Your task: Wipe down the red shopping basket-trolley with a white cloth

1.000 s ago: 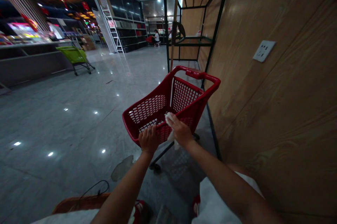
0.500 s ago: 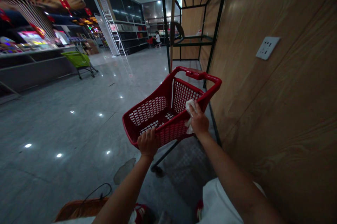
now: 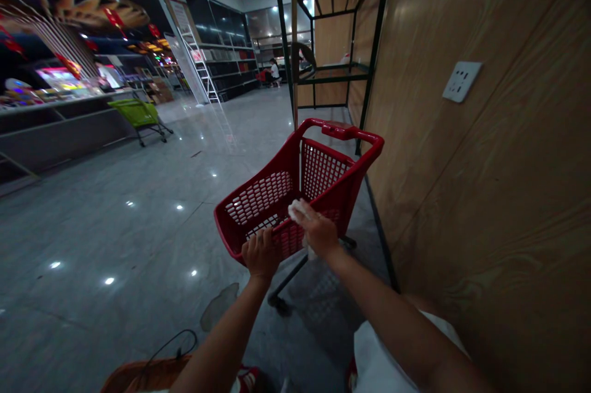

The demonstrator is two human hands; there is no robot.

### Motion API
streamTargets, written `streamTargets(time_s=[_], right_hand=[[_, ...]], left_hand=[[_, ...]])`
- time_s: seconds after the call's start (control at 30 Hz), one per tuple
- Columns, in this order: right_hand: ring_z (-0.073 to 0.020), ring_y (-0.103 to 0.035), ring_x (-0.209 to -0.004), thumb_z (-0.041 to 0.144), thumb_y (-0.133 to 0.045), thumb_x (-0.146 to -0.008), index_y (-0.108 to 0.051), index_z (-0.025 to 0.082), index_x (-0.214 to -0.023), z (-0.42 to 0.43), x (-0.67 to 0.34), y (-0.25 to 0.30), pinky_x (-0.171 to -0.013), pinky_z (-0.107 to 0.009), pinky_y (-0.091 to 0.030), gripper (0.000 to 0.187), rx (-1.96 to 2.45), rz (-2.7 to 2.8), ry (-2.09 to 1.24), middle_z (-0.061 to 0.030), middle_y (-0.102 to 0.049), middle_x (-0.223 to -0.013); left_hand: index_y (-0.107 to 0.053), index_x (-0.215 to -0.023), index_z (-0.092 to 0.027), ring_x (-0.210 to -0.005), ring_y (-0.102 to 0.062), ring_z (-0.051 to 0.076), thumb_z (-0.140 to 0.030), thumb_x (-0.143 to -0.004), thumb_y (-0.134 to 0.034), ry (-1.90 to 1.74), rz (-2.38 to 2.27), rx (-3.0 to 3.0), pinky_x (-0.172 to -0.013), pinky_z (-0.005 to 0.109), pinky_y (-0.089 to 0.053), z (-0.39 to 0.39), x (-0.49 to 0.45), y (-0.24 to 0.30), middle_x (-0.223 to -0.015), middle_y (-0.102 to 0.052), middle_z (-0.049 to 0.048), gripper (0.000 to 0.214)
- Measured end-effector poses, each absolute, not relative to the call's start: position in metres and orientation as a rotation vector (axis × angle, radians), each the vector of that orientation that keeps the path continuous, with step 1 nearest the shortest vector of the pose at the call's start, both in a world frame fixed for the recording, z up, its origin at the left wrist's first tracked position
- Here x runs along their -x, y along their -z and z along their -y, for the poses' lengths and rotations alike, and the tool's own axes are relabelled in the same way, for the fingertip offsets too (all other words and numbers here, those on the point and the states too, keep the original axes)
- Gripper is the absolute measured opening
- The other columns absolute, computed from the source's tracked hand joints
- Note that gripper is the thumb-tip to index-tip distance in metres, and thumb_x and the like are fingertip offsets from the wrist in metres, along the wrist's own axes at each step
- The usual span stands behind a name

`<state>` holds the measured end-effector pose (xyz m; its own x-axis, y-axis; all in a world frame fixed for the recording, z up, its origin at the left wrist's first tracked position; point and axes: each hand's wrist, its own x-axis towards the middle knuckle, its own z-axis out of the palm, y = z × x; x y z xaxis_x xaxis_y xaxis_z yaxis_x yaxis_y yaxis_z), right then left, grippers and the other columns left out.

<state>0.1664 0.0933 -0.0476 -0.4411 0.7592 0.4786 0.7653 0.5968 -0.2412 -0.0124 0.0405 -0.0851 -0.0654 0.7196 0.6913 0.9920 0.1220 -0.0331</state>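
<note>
In the head view, the left hand (image 3: pixel 261 255) was closed over the near rim of the red cart (image 3: pixel 320 168), its fingers curled around the plastic edge. The right hand (image 3: pixel 318 231) was closed on a white cloth (image 3: pixel 298 211), pressing it against the cart's right side, with a bit of the cloth showing below the hand. The cart stood on its wheels on the grey tile floor (image 3: pixel 115 245), just beside a wood-panelled wall (image 3: pixel 484 208) bearing a white socket plate (image 3: pixel 462 81). Past its handle (image 3: pixel 337 130) rose a dark metal shelf frame (image 3: pixel 332 79). Well off to the left stood a green cart (image 3: pixel 136 114) near a long counter (image 3: pixel 64 103). Farther back were a stepladder (image 3: pixel 198 66) and a person (image 3: pixel 275 72) in a white top.
</note>
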Motion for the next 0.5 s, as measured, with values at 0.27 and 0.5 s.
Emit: streamTargets(time_s=[0.27,0.5], right_hand=[[-0.0202,-0.051,-0.125,0.004,-0.04,-0.088,-0.041,0.027,-0.143,-0.109,-0.173,0.053,-0.099,-0.03,-0.047,0.059,1.351,2.056,-0.005,-0.0025,-0.03,-0.154],[-0.0193,-0.062,-0.105,0.012,-0.05,-0.088,-0.045,0.031,-0.14,-0.066,-0.121,0.065,-0.087,-0.031,-0.054,0.055,0.98,2.358,-0.042,-0.0023,-0.034,-0.152]], left_hand=[[-0.064,-0.098,-0.02,-0.079,-0.054,0.023,-0.033,-0.082,-0.05,0.674,1.955,1.641,-0.07,0.036,-0.029,-0.045,0.008,0.085,-0.088,-0.065,0.0091,0.025],[-0.064,-0.095,-0.019,-0.077,-0.054,0.023,-0.031,-0.082,-0.05,0.59,1.893,1.65,-0.069,0.035,-0.029,-0.046,0.017,0.084,-0.085,-0.066,0.008,0.022]])
